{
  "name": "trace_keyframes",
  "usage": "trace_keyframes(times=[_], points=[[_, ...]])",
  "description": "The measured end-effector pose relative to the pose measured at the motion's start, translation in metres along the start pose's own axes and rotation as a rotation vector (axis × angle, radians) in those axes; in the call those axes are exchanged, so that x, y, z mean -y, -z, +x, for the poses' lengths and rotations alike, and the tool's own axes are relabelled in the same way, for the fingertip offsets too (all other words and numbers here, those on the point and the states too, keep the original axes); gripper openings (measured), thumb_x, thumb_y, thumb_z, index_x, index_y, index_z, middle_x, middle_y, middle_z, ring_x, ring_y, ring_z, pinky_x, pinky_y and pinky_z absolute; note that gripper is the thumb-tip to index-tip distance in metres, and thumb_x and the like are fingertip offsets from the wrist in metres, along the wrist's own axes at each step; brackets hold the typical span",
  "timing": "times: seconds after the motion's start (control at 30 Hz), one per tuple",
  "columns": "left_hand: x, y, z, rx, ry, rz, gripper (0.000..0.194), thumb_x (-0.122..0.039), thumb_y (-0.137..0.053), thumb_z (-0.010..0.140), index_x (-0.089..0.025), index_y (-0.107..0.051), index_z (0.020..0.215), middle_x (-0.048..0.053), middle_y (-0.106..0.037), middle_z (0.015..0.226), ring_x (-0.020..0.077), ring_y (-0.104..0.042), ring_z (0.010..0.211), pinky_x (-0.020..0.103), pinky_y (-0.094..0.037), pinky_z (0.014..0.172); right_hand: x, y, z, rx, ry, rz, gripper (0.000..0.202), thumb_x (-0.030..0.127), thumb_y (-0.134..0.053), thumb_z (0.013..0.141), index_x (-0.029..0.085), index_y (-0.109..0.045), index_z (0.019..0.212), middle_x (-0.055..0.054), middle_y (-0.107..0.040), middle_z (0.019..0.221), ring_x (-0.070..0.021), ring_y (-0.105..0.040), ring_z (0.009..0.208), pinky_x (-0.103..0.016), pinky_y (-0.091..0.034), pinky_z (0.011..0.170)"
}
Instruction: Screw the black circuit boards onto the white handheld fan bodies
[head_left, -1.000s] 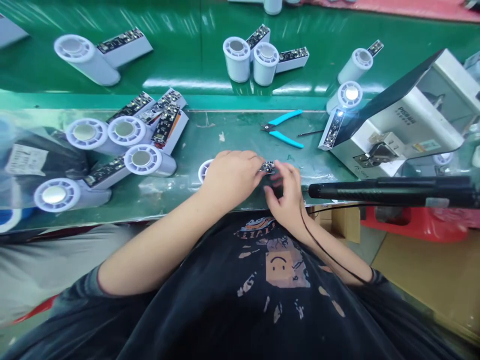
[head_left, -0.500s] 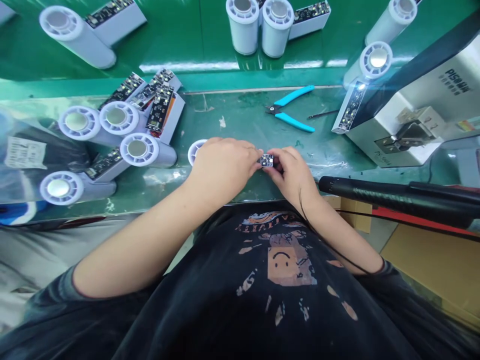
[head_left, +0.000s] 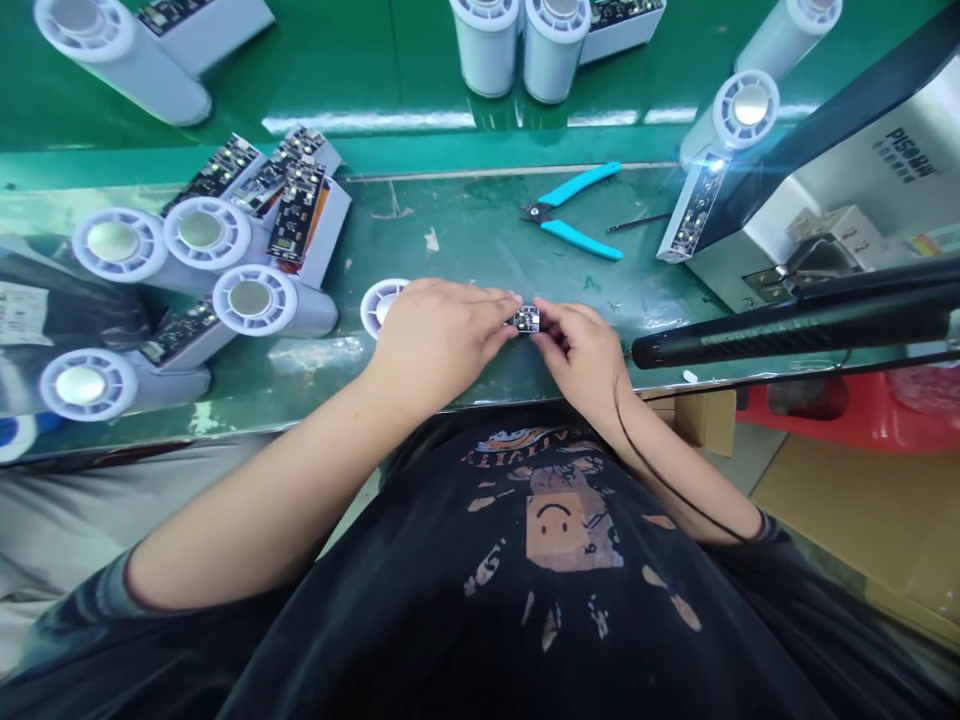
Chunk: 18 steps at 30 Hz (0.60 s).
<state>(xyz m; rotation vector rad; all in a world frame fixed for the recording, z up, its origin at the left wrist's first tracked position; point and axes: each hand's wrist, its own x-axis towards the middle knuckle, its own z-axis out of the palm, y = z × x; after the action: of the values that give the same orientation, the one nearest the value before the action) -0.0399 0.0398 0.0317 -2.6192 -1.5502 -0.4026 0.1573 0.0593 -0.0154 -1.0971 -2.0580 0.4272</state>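
A small black circuit board with silvery components (head_left: 529, 318) is sitting between the fingertips of both hands: the thumb and fingers of the right hand (head_left: 585, 350) are pinching its right end nearly closed, while the left hand (head_left: 442, 335) is curling over its left part, seemingly closed on it too, though the back of the hand is hiding most of that hold. The board is looking light, stiff and fragile, so its bare edges are offering safer purchase than the raised components. A white plastic cylinder with a spoked end (head_left: 373, 305) is protruding left of the left fingers. Beyond both sets of fingertips, the glossy green worktop (head_left: 450, 210) is stretching towards turquoise-handled cutters (head_left: 581, 184); its front edge is running just nearside of them, and a black rod-shaped tool (head_left: 750, 335) is bounding sideways room beyond the right fingers.
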Motion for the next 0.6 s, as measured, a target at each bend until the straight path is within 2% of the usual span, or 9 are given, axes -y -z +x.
trace_keyframes(times=[0.13,0.23,0.27,0.33,0.37,0.43,0.5,0.53,0.6], points=[[0.001,0.001,0.0,0.0,-0.001,-0.011,0.04,-0.038,-0.042,0.104,-0.023,-0.069,0.13,0.008,-0.074,0.127,0.0273,-0.07,0.118,0.04,-0.051,0.096,0.012,0.003,-0.009,-0.072,0.075,0.021,0.033,0.024,-0.057,0.092,0.018,-0.067,0.123,-0.011,-0.071,0.109,-0.0201,-0.066,0.102,-0.042,-0.059,0.095],[0.004,-0.001,-0.007,-0.054,-0.04,-0.022,0.041,-0.039,-0.04,0.105,-0.022,-0.072,0.124,0.009,-0.076,0.12,0.0287,-0.073,0.109,0.041,-0.054,0.09,0.02,0.031,-0.032,-0.192,0.184,0.011,0.032,0.037,-0.061,0.091,0.03,-0.066,0.122,-0.004,-0.07,0.112,-0.017,-0.067,0.097,-0.037,-0.061,0.089],[0.005,-0.002,-0.008,-0.088,-0.052,-0.027,0.043,-0.041,-0.04,0.105,-0.021,-0.074,0.121,0.01,-0.077,0.117,0.0295,-0.074,0.106,0.042,-0.054,0.088,0.02,0.045,-0.041,-0.263,0.215,0.01,0.032,0.048,-0.062,0.089,0.036,-0.066,0.118,-0.002,-0.069,0.11,-0.0167,-0.067,0.095,-0.036,-0.062,0.085],[0.004,-0.007,-0.008,-0.125,-0.063,-0.038,0.044,-0.042,-0.04,0.105,-0.018,-0.075,0.117,0.011,-0.078,0.113,0.0316,-0.075,0.103,0.044,-0.055,0.085,0.014,0.073,-0.054,-0.461,0.246,0.015,0.047,0.072,-0.053,0.084,0.041,-0.064,0.117,-0.002,-0.066,0.105,-0.0182,-0.066,0.091,-0.037,-0.061,0.077],[0.002,-0.008,-0.006,-0.136,-0.067,-0.049,0.044,-0.041,-0.039,0.105,-0.017,-0.074,0.118,0.012,-0.078,0.114,0.0328,-0.075,0.103,0.045,-0.054,0.086,0.009,0.086,-0.058,-0.561,0.245,0.027,0.056,0.078,-0.044,0.084,0.041,-0.061,0.122,-0.004,-0.063,0.106,-0.0196,-0.066,0.093,-0.039,-0.061,0.076],[-0.008,-0.01,-0.001,-0.154,-0.084,-0.074,0.045,-0.038,-0.038,0.105,-0.015,-0.074,0.117,0.013,-0.077,0.115,0.0342,-0.074,0.104,0.046,-0.054,0.086,-0.001,0.104,-0.061,-0.716,0.225,0.082,0.065,0.075,-0.023,0.09,0.038,-0.049,0.136,-0.007,-0.06,0.112,-0.0212,-0.066,0.099,-0.043,-0.061,0.081],[-0.02,-0.008,0.005,-0.154,-0.094,-0.094,0.046,-0.036,-0.035,0.106,-0.015,-0.075,0.114,0.013,-0.077,0.115,0.0348,-0.075,0.104,0.047,-0.055,0.085,-0.008,0.11,-0.057,-0.754,0.21,0.169,0.066,0.069,-0.014,0.093,0.034,-0.042,0.142,-0.008,-0.061,0.112,-0.0208,-0.067,0.097,-0.045,-0.062,0.081],[-0.026,-0.006,0.007,-0.14,-0.092,-0.098,0.046,-0.036,-0.034,0.106,-0.016,-0.076,0.114,0.013,-0.077,0.115,0.035,-0.075,0.103,0.047,-0.055,0.085,-0.01,0.109,-0.053,-0.732,0.214,0.216,0.067,0.07,-0.017,0.093,0.033,-0.043,0.141,-0.008,-0.062,0.106,-0.02,-0.067,0.09,-0.045,-0.062,0.078],[-0.034,-0.004,0.01,-0.098,-0.072,-0.092,0.047,-0.036,-0.034,0.106,-0.017,-0.075,0.116,0.013,-0.077,0.115,0.0359,-0.074,0.102,0.047,-0.055,0.083,-0.01,0.106,-0.047,-0.653,0.252,0.305,0.063,0.074,-0.035,0.089,0.032,-0.051,0.133,-0.004,-0.062,0.089,-0.0166,-0.064,0.071,-0.041,-0.063,0.071]])
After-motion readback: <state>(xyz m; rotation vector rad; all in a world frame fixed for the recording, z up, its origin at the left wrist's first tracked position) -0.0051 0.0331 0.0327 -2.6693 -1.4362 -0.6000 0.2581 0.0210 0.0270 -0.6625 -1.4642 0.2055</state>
